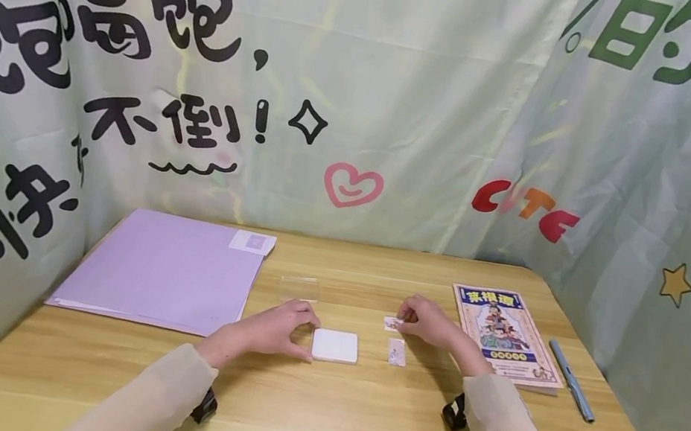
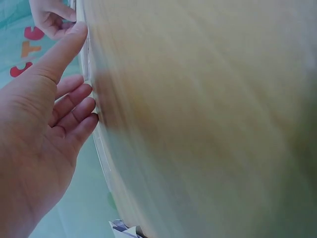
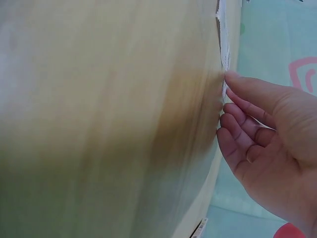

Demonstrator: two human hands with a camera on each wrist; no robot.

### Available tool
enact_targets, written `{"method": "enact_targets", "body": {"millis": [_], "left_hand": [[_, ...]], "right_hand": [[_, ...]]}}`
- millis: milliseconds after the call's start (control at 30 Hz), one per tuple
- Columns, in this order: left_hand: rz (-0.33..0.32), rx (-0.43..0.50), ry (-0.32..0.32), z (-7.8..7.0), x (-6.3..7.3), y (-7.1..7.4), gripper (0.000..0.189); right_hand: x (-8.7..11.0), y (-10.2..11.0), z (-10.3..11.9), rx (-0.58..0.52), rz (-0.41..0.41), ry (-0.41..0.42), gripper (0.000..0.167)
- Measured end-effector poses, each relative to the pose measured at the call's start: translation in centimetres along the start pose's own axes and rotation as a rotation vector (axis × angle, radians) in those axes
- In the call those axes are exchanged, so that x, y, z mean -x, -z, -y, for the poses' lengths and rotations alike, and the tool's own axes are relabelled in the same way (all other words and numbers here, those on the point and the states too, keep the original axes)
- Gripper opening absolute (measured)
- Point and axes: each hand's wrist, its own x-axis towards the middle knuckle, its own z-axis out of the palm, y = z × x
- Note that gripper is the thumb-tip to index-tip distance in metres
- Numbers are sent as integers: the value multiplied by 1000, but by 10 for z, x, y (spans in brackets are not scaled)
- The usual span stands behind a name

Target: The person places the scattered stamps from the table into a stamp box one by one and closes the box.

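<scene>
In the head view a white, round-cornered rectangular block point(image 1: 334, 346) lies flat on the wooden table. My left hand point(image 1: 278, 329) is at its left side, thumb and forefinger spread at the two left corners. The left wrist view shows the thumb straight and the other fingers loosely bent. To the right, my right hand point(image 1: 430, 323) pinches the right end of a small printed card point(image 1: 391, 324), which lies at the table surface. The fingertips partly hide that card. A second small printed card point(image 1: 396, 352) lies just in front of it, upright to my view.
A clear plastic piece point(image 1: 298, 289) lies behind the white block. On the left is a large purple folder point(image 1: 163, 270) with a pale label. A colourful booklet point(image 1: 500, 330) and a blue-grey pen point(image 1: 572, 381) lie on the right. A printed curtain point(image 1: 404, 104) hangs behind the table.
</scene>
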Motion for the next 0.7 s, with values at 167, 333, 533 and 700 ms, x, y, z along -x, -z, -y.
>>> {"method": "enact_targets", "body": {"millis": [167,333,533,700], "left_hand": [[-5,-27,-3,-3,-1,1,56],[-12,-35,-11,-5,-2,1,54],[-11,-32,-6,-5,-1,1,54],[-7,-53,-8,-6,-1,1,55]], "right_hand": [[0,1,0,5,4,0,11],[0,0,0,-2,4,-10,13],[0,0,2,-27,2,-28,15],[1,1,1,-42,4,-15,14]]}}
